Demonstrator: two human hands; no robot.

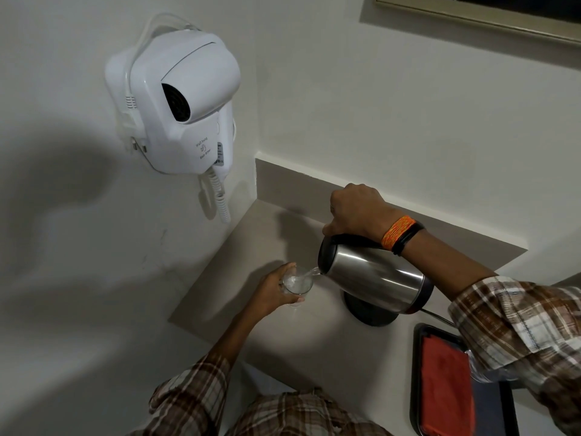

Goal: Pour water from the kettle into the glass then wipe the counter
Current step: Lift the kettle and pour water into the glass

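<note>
A steel kettle [374, 276] with a black rim is tilted to the left above the beige counter [251, 240]. My right hand [358, 212] grips its handle from above. Water runs from the spout into a clear glass [297, 284], which holds some water. My left hand [272, 292] is wrapped around the glass from the left and holds it at the counter. A red cloth [446, 394] lies folded on a black tray [416, 372] at the lower right.
The kettle's black base [367, 313] stands on the counter under the kettle, its cord running right. A white wall-hung hair dryer [185, 105] with a coiled cord is mounted on the left wall. A raised ledge [301, 184] runs along the counter's back.
</note>
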